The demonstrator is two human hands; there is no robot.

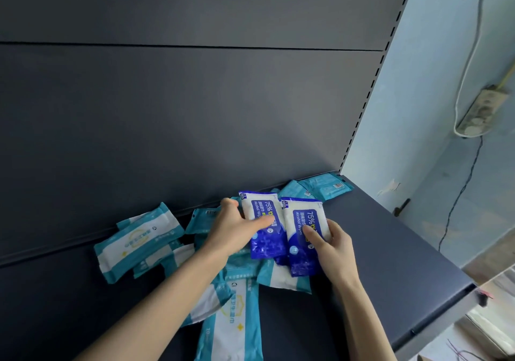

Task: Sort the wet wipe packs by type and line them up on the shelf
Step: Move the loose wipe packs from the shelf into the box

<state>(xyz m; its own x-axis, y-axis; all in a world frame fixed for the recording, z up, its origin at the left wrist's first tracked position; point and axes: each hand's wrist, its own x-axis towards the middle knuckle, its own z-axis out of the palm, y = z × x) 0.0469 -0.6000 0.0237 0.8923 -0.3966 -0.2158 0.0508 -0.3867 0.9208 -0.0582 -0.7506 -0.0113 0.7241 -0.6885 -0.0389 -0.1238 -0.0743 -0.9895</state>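
Here, left alcohol wipe pack and right alcohol wipe pack are held side by side, edges overlapping, over the shelf near its back panel. Left hand grips the left one, thumb across its front. Right hand pinches the right one, thumb on front, fingers behind. Teal wet wipe packs lie jumbled underneath; power strip on wall.

my left hand hides part of the left blue pack; the nearest teal pack runs off the near edge; print on the far teal packs is too small.
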